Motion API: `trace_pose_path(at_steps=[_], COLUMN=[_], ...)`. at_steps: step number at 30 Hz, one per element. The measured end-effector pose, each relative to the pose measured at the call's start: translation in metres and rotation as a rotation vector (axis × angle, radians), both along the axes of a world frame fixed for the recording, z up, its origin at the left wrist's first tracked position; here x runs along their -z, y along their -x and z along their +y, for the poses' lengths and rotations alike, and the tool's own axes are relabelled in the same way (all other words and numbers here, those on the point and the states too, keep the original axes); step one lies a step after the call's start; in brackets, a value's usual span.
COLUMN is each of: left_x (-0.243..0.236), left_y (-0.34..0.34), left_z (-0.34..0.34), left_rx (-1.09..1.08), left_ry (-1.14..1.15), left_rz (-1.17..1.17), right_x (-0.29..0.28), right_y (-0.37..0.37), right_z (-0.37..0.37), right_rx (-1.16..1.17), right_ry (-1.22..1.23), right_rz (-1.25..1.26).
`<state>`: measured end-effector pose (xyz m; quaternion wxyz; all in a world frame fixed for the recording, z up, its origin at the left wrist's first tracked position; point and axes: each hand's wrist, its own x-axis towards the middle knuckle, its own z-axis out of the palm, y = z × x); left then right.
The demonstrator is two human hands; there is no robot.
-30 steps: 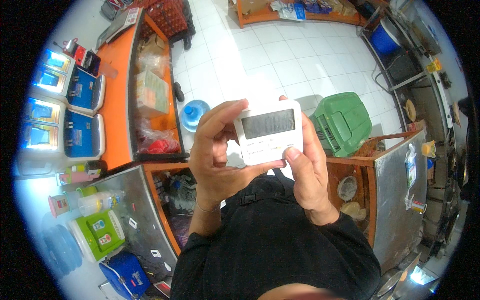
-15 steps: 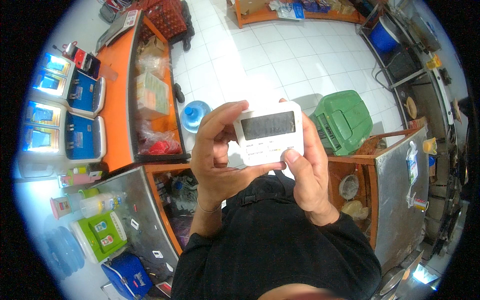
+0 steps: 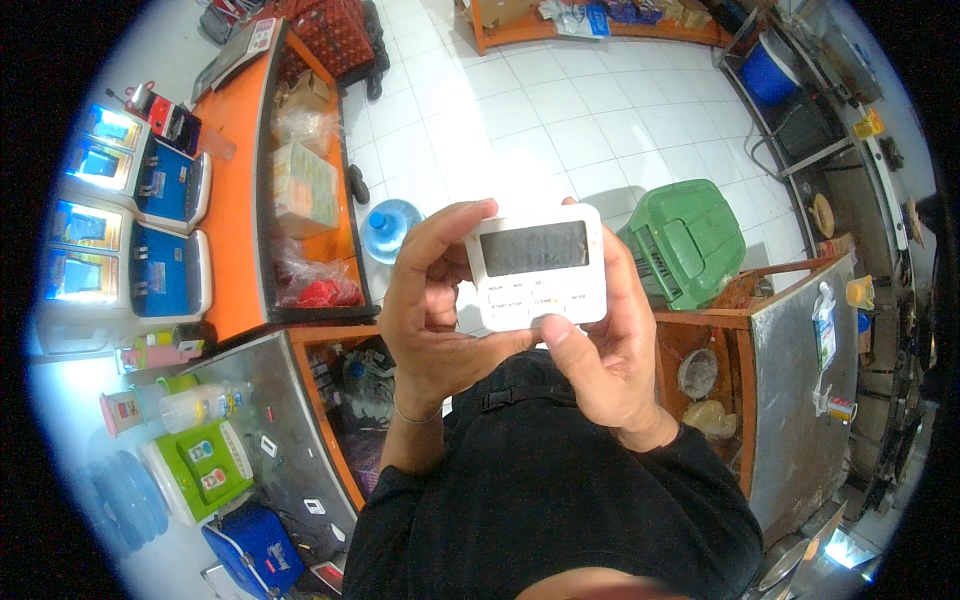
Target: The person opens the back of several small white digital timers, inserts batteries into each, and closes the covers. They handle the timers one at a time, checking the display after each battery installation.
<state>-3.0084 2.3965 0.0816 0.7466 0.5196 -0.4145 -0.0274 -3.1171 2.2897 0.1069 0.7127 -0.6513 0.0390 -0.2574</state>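
A white digital timer (image 3: 537, 268) with a dark screen and a row of buttons below it sits upright in the middle of the view, between both hands. My left hand (image 3: 430, 310) grips its left edge, fingers curled along the side and thumb beneath the lower edge. My right hand (image 3: 612, 340) holds the right side, with its thumb tip at the lower middle button. Both hands are closed around the device, in front of my black-clothed torso.
An orange counter (image 3: 232, 280) with two appliances runs along the left. A blue water jug (image 3: 390, 236) and a green lidded bin (image 3: 682, 245) stand on the tiled floor beyond. Steel-topped units (image 3: 802, 420) flank me; a dark rack (image 3: 815, 150) lines the right.
My right thumb has shifted left along the bottom of the timer, from the right-hand button toward the middle one. My left hand looks almost unmoved.
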Motion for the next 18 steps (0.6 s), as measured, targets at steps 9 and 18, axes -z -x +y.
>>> trace_pose_path(at_steps=[9,18], left_x=[0.0002,0.0007], left_y=[0.0019,0.0057], left_z=[-0.0023,-0.0078], left_rx=[-0.118,-0.185], left_ry=[-0.081,-0.103], left_rz=[-0.134,-0.201], right_x=[0.0009,0.0053], right_y=[-0.0065,-0.0076], right_z=[0.0031,0.0027], right_rx=[0.086,0.071], right_ry=[-0.024,-0.160], right_rz=[0.030,0.016])
